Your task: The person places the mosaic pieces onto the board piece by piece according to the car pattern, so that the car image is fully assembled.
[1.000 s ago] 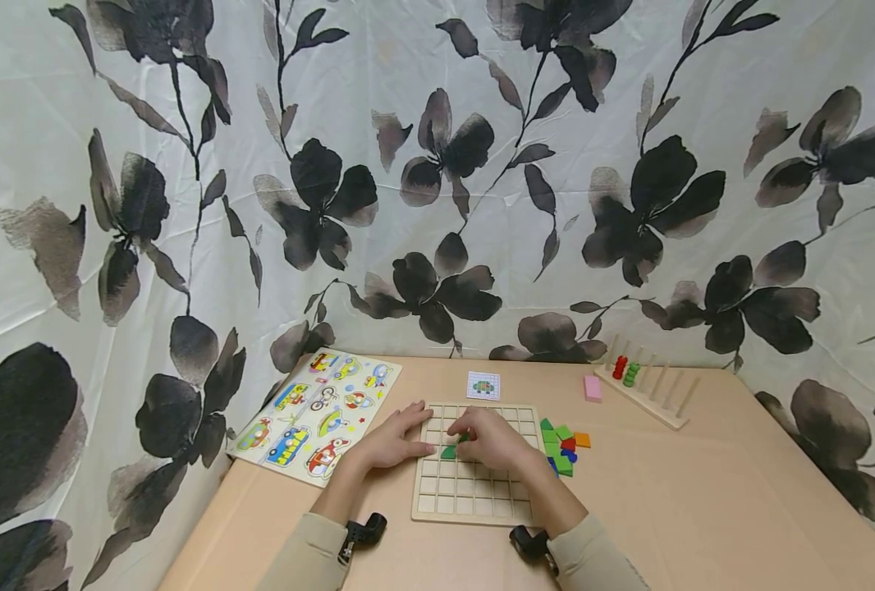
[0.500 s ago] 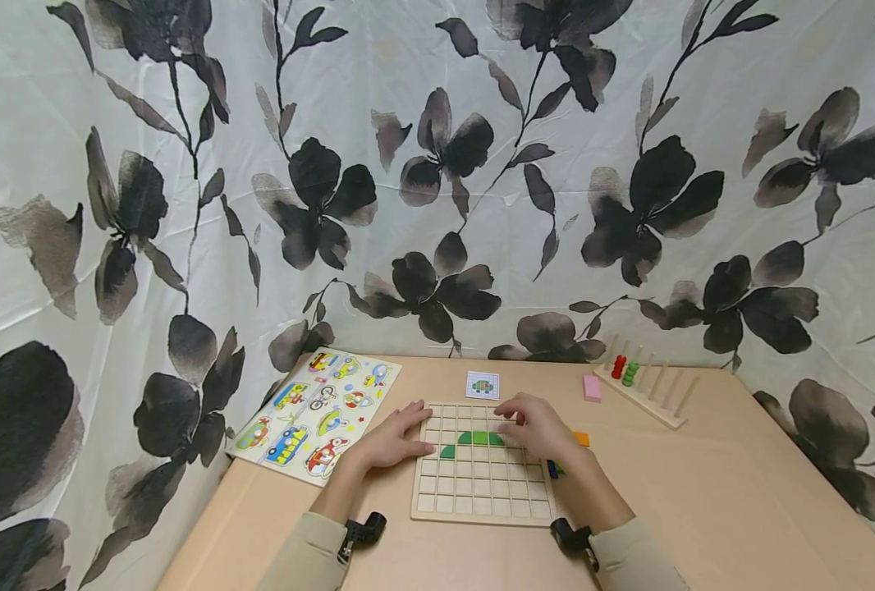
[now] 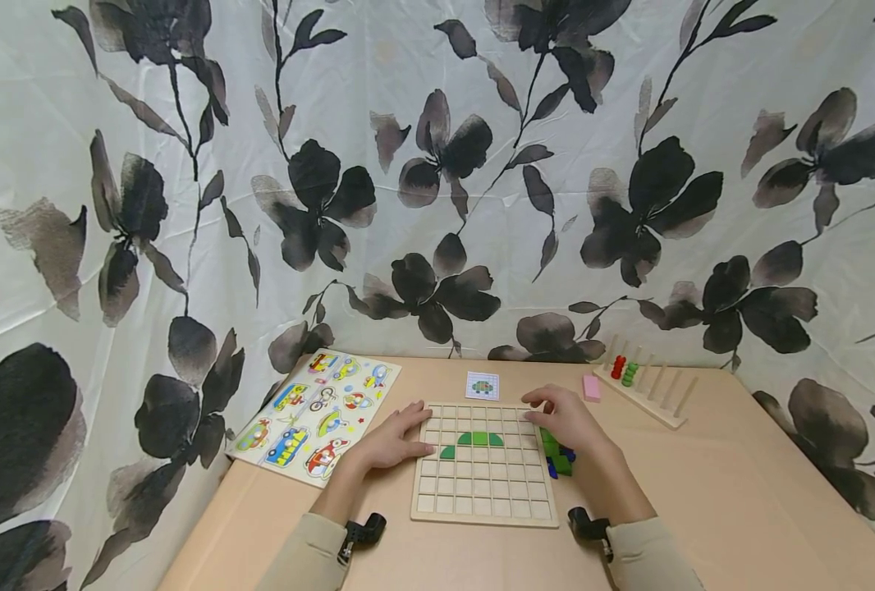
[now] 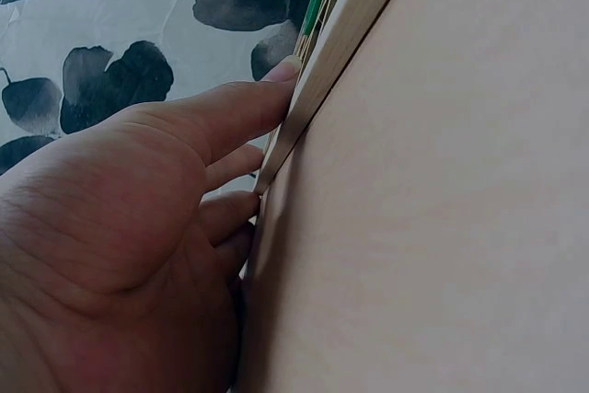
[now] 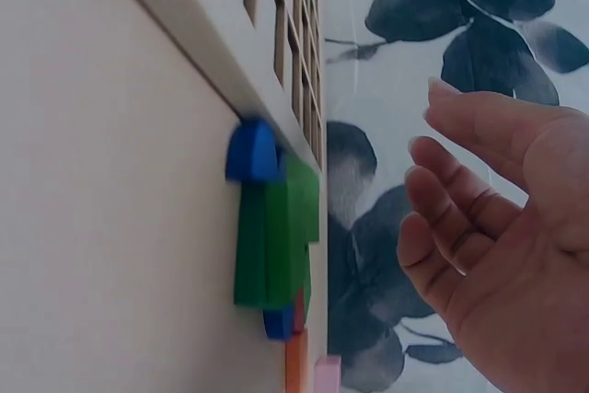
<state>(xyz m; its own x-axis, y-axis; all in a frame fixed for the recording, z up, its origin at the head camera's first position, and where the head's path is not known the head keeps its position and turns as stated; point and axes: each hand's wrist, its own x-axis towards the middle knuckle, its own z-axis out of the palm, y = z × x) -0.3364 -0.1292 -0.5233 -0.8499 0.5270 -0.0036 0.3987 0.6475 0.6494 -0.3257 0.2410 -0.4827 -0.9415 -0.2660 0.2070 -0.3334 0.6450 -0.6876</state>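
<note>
A wooden grid board (image 3: 483, 519) lies on the table between the two hands. In its cells sit a row of green pieces (image 3: 480, 439) and one green quarter-round piece (image 3: 448, 452). My left hand (image 3: 389, 441) rests at the board's left edge; in the left wrist view its thumb lies on the rim of the board (image 4: 336, 52). My right hand (image 3: 569, 420) hovers over the board's right edge, holding nothing, its fingers loosely bent in the right wrist view. Below it is a pile of green blocks (image 5: 285, 236), with a blue block (image 5: 252, 151) beside them. The hand partly hides this pile in the head view.
A small pattern card (image 3: 483, 386) lies behind the board. At left is a vehicle picture board (image 3: 319, 419). A pink block (image 3: 592, 388) and a peg stand (image 3: 648, 392) with red and green beads are at the back right. A floral cloth (image 3: 437, 205) hangs behind the table.
My right hand has moved from the middle of the board rightward toward the loose blocks, uncovering the row of green pieces. The left hand has stayed at the board's edge.
</note>
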